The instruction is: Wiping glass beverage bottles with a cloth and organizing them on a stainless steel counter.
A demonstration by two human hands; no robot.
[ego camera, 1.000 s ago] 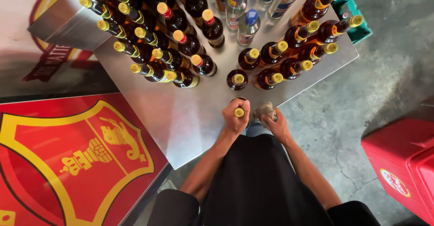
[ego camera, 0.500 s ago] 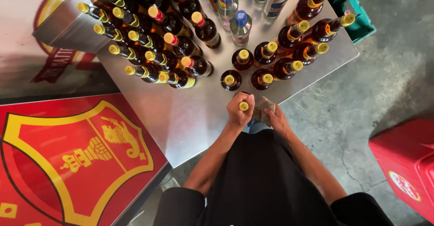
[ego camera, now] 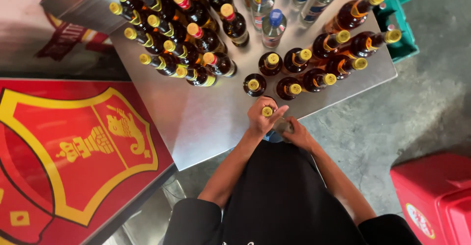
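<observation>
A dark bottle with a yellow cap (ego camera: 267, 111) is gripped around its neck by the left hand (ego camera: 260, 119) at the near edge of the steel tabletop (ego camera: 206, 122), the fingers curled tight just under the cap. The right hand (ego camera: 294, 133) is closed around the lower part of the same bottle (ego camera: 281, 125), which is held just off the tabletop's near edge, above the person's black shirt (ego camera: 289, 201). Directly beyond the held bottle, a cluster of dark yellow-capped bottles (ego camera: 289, 73) is seen standing upright toward the right edge of the tabletop, the nearest of them just beside the left hand. A larger group of dark bottles with yellow and red caps (ego camera: 181, 44) is packed closely along the far left part of the tabletop. Three clear bottles with blue caps (ego camera: 273, 26) are set between the two groups near the far edge. A green crate (ego camera: 397, 34) is seen beyond the right edge, a red crate (ego camera: 434, 196) stands on the concrete floor (ego camera: 422, 107) to the person's right, and a red panel with a yellow crest (ego camera: 73, 147) lies along the left edge.
</observation>
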